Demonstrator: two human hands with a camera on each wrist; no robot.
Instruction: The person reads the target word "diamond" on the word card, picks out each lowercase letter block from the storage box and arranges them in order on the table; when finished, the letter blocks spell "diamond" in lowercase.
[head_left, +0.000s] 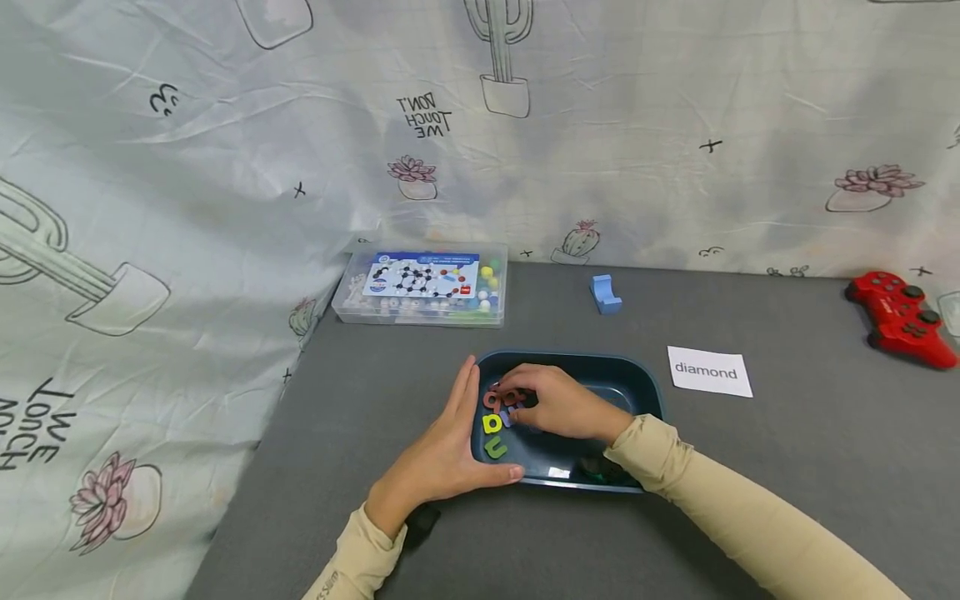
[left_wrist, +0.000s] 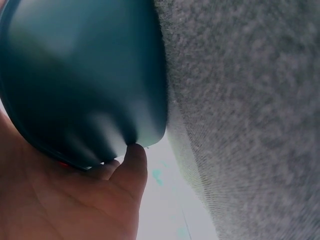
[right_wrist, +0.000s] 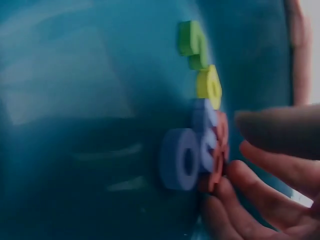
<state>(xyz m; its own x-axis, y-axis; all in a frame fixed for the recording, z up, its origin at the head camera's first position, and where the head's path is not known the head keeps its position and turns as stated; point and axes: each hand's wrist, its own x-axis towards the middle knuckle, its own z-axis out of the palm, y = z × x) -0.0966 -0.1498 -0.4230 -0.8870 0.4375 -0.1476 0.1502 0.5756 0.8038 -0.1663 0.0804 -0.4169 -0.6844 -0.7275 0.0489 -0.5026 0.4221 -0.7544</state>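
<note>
A dark blue tray [head_left: 585,357] lies on the table with coloured letters at its left end. My left hand [head_left: 442,446] rests against the tray's left side, fingers straight along the wall and thumb across the front rim; in the left wrist view, a fingertip presses the outer wall. My right hand [head_left: 562,404] is inside the tray over the letters. In the right wrist view, its fingertips touch the red letters [right_wrist: 218,155], while the thumb stands apart. Beside them are blue letters [right_wrist: 179,159], a yellow letter [right_wrist: 209,87] and a green letter [right_wrist: 192,44].
Behind the tray sits a clear plastic box [head_left: 420,292] of small balls. A light blue block [head_left: 605,294] stands at the back. To the right are a card [head_left: 709,372] reading "diamond" and a red game controller [head_left: 903,318]. Printed cloth [head_left: 637,167] hangs behind the table.
</note>
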